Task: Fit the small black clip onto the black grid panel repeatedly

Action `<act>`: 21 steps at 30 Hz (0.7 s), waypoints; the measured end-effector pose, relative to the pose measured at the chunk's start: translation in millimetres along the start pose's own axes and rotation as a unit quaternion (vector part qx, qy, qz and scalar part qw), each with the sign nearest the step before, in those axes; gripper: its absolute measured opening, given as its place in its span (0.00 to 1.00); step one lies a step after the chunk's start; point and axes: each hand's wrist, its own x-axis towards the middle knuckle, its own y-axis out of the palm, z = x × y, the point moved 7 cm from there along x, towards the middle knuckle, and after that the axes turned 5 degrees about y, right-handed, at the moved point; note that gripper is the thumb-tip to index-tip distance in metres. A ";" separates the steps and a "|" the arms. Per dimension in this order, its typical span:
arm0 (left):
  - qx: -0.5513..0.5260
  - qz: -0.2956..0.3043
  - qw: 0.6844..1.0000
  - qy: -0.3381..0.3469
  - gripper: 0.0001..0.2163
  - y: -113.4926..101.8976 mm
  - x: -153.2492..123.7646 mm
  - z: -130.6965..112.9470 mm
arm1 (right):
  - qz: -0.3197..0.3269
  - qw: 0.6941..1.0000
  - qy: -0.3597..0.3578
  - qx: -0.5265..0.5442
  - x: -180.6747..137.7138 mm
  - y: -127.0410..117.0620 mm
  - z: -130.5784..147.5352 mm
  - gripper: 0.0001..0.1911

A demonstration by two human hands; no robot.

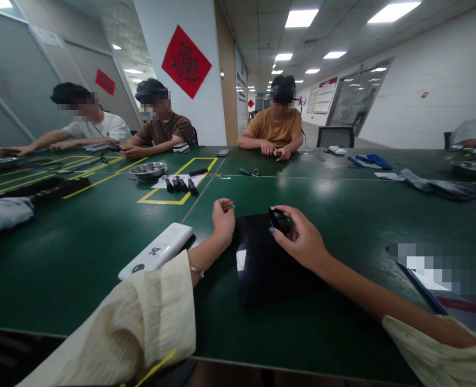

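Note:
My left hand (222, 220) is closed in a pinch on a small metal ring-like part (229, 206), held just above the green table (100, 252). My right hand (300, 236) grips a small black block-shaped device (278, 219) at the far edge of a glossy black mat (265, 269) that lies flat before me. The two hands are about a hand's width apart, both over the mat's far end. Loose cream sleeves cover both forearms.
A white power bank (157, 250) lies left of my left wrist. Farther off are a metal bowl (148, 170), several small black parts (180, 185) inside a yellow taped square, and scissors (249, 172). Three people sit across the table, another at far right. Cloths lie at both sides.

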 end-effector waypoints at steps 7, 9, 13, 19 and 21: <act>-0.006 0.092 0.994 0.058 0.08 15.6 -12.4 -13.0 | -0.027 0.995 -0.006 -0.094 6.2 -4.0 1.0 0.26; -0.011 0.104 0.992 0.066 0.10 17.6 -13.9 -15.6 | -0.039 0.994 -0.008 -0.098 6.4 -5.8 -1.7 0.26; 0.014 0.110 0.992 0.068 0.13 18.0 -14.2 -17.6 | -0.048 0.996 0.007 -0.077 3.5 -5.2 -10.6 0.27; 0.015 0.066 0.996 0.051 0.12 12.5 -10.9 -13.7 | -0.033 0.999 -0.022 -0.023 2.3 -0.6 -15.8 0.31; 0.008 0.062 0.997 0.044 0.12 11.7 -11.1 -12.2 | -0.011 1.000 -0.020 -0.018 3.9 2.4 -18.8 0.34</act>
